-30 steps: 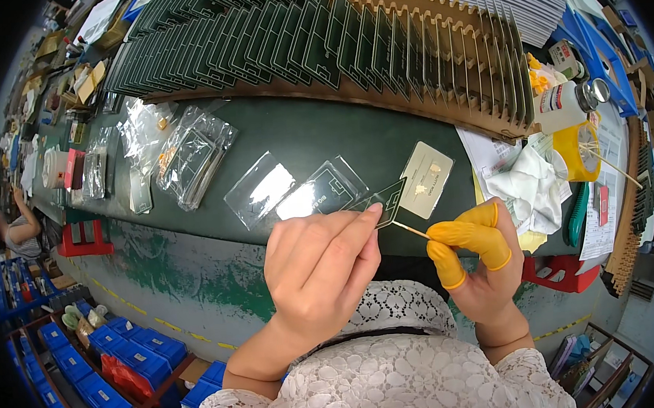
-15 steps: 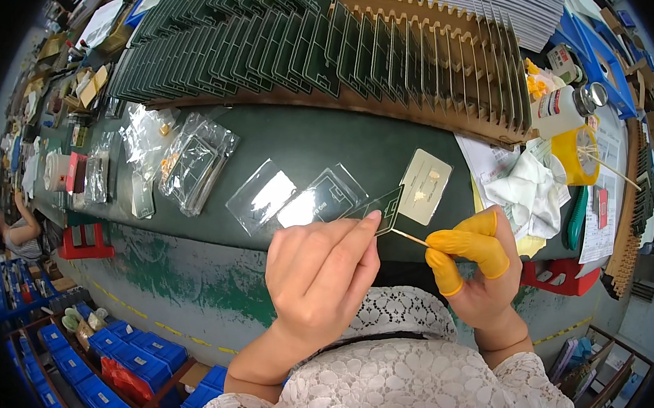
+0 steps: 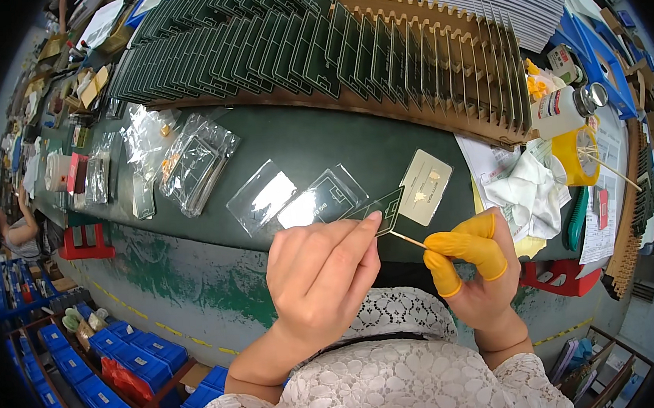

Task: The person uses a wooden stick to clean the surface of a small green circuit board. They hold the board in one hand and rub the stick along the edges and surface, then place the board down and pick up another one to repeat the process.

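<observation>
Pinched in the fingers of my left hand (image 3: 321, 280) is a thin dark green panel (image 3: 391, 205) with light outlines, tilted above the table edge. My right hand (image 3: 477, 262), with yellow finger cots on its fingers, grips a thin wooden stick (image 3: 408, 238). The stick's far end meets the panel's lower corner; whether it carries a cotton tip is too small to tell. Just beyond the panel lies a pale gold plate (image 3: 426, 187) with small print. Left of it, a clear plastic sleeve (image 3: 262, 197) and another transparent piece (image 3: 337, 190) rest on the green tabletop.
A brown slotted rack (image 3: 426, 106) full of upright green panels spans the back. Bagged panels (image 3: 197, 166) lie at left. To the right are a white cloth (image 3: 527, 196), a white bottle (image 3: 559, 110), a yellow roll (image 3: 572, 158) holding sticks, and a green-handled tool (image 3: 577, 217).
My right hand and the stick have shifted very slightly left. The left hand and its panel stay almost still. In the background at far left, a person has moved a little.
</observation>
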Action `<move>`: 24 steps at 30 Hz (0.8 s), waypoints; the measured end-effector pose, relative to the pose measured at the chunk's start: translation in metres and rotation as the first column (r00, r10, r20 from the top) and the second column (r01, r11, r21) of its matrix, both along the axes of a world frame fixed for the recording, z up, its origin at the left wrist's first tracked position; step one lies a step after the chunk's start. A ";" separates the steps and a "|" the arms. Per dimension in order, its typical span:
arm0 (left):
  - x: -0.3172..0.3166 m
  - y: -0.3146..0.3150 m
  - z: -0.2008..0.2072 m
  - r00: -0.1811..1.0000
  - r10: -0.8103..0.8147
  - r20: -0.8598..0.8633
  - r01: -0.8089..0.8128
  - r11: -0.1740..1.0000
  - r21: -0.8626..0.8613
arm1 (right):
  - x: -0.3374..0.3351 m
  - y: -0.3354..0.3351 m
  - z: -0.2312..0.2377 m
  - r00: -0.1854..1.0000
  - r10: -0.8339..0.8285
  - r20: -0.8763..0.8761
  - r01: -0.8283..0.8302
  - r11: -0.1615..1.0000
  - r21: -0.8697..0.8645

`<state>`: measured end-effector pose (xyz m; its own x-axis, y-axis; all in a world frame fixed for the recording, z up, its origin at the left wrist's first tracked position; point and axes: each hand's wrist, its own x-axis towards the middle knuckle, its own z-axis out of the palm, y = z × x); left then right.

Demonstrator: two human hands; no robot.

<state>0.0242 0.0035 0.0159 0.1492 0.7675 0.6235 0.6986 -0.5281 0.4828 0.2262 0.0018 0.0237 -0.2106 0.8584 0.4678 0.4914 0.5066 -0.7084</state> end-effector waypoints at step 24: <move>0.000 -0.001 0.000 1.000 0.005 0.028 -0.004 1.000 -0.011 | 0.000 -0.001 -0.002 1.000 -0.026 0.017 0.025 0.999 0.019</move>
<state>0.0246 0.0027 0.0161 0.1282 0.7748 0.6191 0.6870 -0.5196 0.5080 0.2262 0.0010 0.0214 -0.1972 0.8546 0.4804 0.5167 0.5071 -0.6898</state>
